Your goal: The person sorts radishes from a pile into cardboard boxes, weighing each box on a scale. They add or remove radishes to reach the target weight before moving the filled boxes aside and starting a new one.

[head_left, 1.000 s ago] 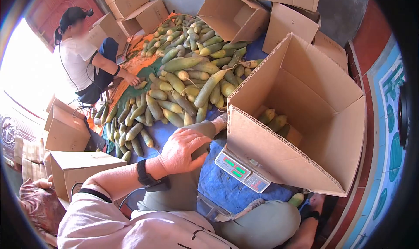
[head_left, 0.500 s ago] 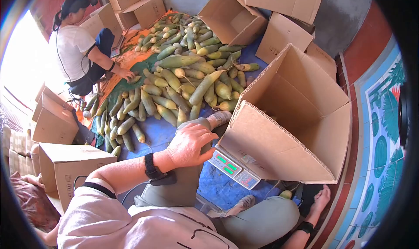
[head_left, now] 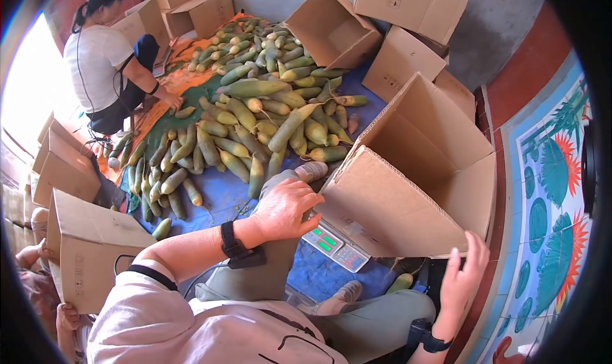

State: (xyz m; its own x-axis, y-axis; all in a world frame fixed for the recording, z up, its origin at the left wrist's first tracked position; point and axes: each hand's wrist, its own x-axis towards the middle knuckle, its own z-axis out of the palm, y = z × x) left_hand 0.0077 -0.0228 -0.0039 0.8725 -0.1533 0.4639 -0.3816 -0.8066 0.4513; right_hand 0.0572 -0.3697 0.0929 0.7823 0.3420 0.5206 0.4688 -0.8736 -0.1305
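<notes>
The person's left hand (head_left: 285,212) lies over the left knee (head_left: 279,184), its thumb standing apart from its fingers, near the left edge of the open box (head_left: 395,201). The right hand (head_left: 466,271) is raised at the box's near right corner with its fingers spread; whether it touches the cardboard cannot be told. The two hands are well apart.

The box sits tilted in view on the scale (head_left: 335,247), whose lit green display and keypad show in front of it; the bottom of its inside is hidden. The radishes (head_left: 245,115) lie heaped beyond the left hand on blue (head_left: 223,189), green (head_left: 207,91) and orange (head_left: 177,59) sheets, and one loose radish (head_left: 400,283) lies beside the right leg.

At the far left a co-worker (head_left: 102,64) sits low, one hand (head_left: 171,100) near a radish. At the lower left another person's hands (head_left: 67,317) are at a carton (head_left: 105,252). More cartons (head_left: 335,29) stand behind the heap
</notes>
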